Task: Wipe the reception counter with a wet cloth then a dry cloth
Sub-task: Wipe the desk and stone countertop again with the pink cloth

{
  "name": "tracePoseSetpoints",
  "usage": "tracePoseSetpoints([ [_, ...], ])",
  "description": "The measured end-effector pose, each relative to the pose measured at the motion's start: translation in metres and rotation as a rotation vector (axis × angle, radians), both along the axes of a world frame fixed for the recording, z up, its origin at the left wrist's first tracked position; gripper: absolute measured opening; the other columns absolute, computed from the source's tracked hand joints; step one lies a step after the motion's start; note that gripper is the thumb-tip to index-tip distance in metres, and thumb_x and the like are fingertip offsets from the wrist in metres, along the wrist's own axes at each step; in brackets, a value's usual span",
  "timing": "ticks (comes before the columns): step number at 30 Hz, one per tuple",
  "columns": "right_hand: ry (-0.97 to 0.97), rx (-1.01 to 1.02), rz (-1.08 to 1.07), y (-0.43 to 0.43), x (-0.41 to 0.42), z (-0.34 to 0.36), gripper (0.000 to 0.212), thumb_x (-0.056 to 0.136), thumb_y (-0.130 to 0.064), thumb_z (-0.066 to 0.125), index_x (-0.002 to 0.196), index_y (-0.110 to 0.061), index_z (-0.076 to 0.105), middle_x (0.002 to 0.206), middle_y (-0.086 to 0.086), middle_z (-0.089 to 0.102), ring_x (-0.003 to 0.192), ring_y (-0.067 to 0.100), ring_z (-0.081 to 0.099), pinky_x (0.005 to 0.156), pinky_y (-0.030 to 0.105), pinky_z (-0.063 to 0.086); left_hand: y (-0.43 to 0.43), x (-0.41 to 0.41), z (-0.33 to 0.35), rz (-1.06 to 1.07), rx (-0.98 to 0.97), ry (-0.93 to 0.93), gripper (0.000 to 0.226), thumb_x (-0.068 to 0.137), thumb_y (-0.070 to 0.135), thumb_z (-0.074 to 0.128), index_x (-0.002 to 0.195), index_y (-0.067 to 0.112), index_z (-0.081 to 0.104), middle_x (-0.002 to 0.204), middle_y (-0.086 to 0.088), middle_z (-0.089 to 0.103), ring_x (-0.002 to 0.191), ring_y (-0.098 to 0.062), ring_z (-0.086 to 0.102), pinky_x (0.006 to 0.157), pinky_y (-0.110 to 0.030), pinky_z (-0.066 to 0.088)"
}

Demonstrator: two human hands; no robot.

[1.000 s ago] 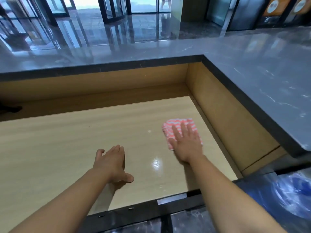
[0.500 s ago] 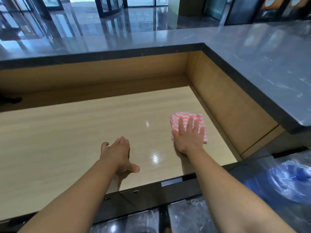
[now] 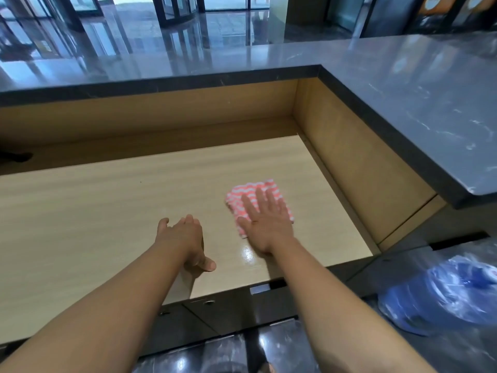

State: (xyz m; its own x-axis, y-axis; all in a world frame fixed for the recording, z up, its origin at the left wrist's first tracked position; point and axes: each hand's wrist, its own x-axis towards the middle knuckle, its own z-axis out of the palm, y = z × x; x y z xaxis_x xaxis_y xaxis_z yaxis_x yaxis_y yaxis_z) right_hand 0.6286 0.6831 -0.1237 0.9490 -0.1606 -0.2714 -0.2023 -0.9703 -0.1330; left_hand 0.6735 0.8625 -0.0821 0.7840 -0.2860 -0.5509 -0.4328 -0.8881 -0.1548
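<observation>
A pink-and-white striped cloth [image 3: 239,195] lies on the light wooden desk surface [image 3: 107,211] of the reception counter, right of centre. My right hand [image 3: 266,224] presses flat on it with fingers spread, covering its near half. My left hand [image 3: 185,238] rests on the wood just left of the cloth, fingers loosely together and thumb out, holding nothing. A glossy patch [image 3: 247,254] shines on the wood beside my right wrist.
A raised grey stone counter top [image 3: 403,103] wraps around the back and right, with wooden walls below it. A blue object in clear plastic [image 3: 443,297] sits low at the right. A dark object [image 3: 16,156] lies at the far left. Dark drawers run along the near edge.
My right hand has slid the cloth to the left, away from the right side wall. My left hand has stayed in about the same spot on the wood.
</observation>
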Motion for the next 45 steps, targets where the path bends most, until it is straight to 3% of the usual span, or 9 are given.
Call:
tracePoseSetpoints([
  [5, 0.027, -0.015, -0.247, -0.086, -0.02, 0.002, 0.061, 0.101, -0.055, 0.013, 0.152, -0.036, -0.014, 0.16, 0.002, -0.023, 0.148, 0.025, -0.02, 0.118, 0.045, -0.011, 0.001, -0.001, 0.0, -0.001, -0.011, 0.0, 0.103, 0.068, 0.073, 0.066, 0.144, 0.015, 0.028, 0.15, 0.002, 0.03, 0.141, -0.016, 0.028, 0.115, -0.049, 0.003],
  [9, 0.04, -0.009, -0.343, -0.109, -0.032, 0.005, 0.061, 0.102, -0.053, 0.012, 0.153, -0.034, -0.013, 0.16, 0.004, -0.023, 0.148, 0.024, -0.02, 0.119, 0.046, -0.004, 0.006, -0.001, -0.001, -0.005, -0.051, -0.004, 0.102, 0.067, 0.073, 0.066, 0.143, 0.016, 0.029, 0.152, 0.001, 0.028, 0.142, -0.015, 0.026, 0.115, -0.05, 0.002],
  [14, 0.025, 0.014, -0.476, -0.071, -0.033, 0.0, 0.061, 0.102, -0.051, 0.01, 0.153, -0.029, -0.017, 0.159, 0.008, -0.026, 0.146, 0.029, -0.025, 0.117, 0.049, -0.014, 0.008, -0.001, -0.003, -0.005, -0.062, 0.0, 0.105, 0.067, 0.073, 0.066, 0.144, 0.015, 0.028, 0.154, -0.001, 0.024, 0.144, -0.016, 0.021, 0.116, -0.051, 0.001],
  [18, -0.015, -0.02, -0.429, -0.009, -0.038, -0.003, 0.061, 0.102, -0.048, 0.006, 0.151, -0.026, -0.023, 0.157, 0.011, -0.029, 0.145, 0.032, -0.026, 0.116, 0.051, -0.014, 0.006, -0.001, -0.002, 0.0, -0.047, 0.005, 0.106, 0.067, 0.073, 0.066, 0.145, 0.014, 0.026, 0.154, -0.001, 0.025, 0.145, -0.016, 0.02, 0.116, -0.05, 0.0],
  [23, -0.037, 0.033, -0.145, 0.082, -0.043, -0.005, 0.06, 0.102, -0.048, 0.008, 0.15, -0.027, -0.022, 0.151, 0.008, -0.036, 0.142, 0.032, -0.031, 0.114, 0.052, -0.021, 0.005, -0.002, -0.003, 0.006, -0.036, 0.007, 0.096, 0.069, 0.07, 0.067, 0.141, 0.015, 0.033, 0.151, -0.001, 0.028, 0.144, -0.015, 0.021, 0.116, -0.051, 0.003],
  [29, -0.045, 0.025, 0.052, 0.051, -0.049, -0.005, 0.058, 0.103, -0.049, 0.011, 0.152, -0.033, -0.015, 0.158, 0.003, -0.029, 0.144, 0.023, -0.03, 0.112, 0.042, -0.023, -0.001, -0.002, 0.003, 0.011, 0.034, 0.035, 0.1, 0.07, 0.071, 0.065, 0.144, 0.015, 0.028, 0.155, -0.002, 0.023, 0.144, -0.016, 0.021, 0.115, -0.051, 0.001],
  [37, -0.027, -0.06, -0.242, -0.076, -0.082, -0.003, 0.058, 0.103, -0.049, 0.009, 0.153, -0.033, -0.015, 0.161, 0.004, -0.022, 0.148, 0.024, -0.02, 0.119, 0.044, -0.009, 0.001, -0.001, 0.0, 0.02, 0.027, 0.023, 0.103, 0.068, 0.074, 0.064, 0.144, 0.015, 0.028, 0.157, 0.0, 0.022, 0.144, -0.018, 0.025, 0.115, -0.05, 0.001],
  [41, -0.018, -0.025, -0.317, -0.104, -0.094, 0.001, 0.059, 0.102, -0.051, 0.011, 0.154, -0.033, -0.012, 0.161, 0.002, -0.022, 0.149, 0.022, -0.014, 0.118, 0.044, 0.01, 0.003, 0.0, -0.003, 0.017, -0.007, 0.007, 0.101, 0.068, 0.074, 0.065, 0.143, 0.016, 0.03, 0.154, 0.0, 0.026, 0.142, -0.018, 0.028, 0.116, -0.05, 0.002],
  [45, -0.025, -0.033, -0.395, -0.09, -0.092, -0.002, 0.059, 0.103, -0.049, 0.01, 0.154, -0.03, -0.012, 0.16, 0.005, -0.024, 0.148, 0.025, -0.018, 0.119, 0.045, 0.0, 0.004, 0.003, -0.007, 0.001, -0.033, -0.007, 0.101, 0.067, 0.074, 0.066, 0.142, 0.016, 0.031, 0.153, 0.0, 0.027, 0.142, -0.017, 0.028, 0.115, -0.05, 0.002],
])
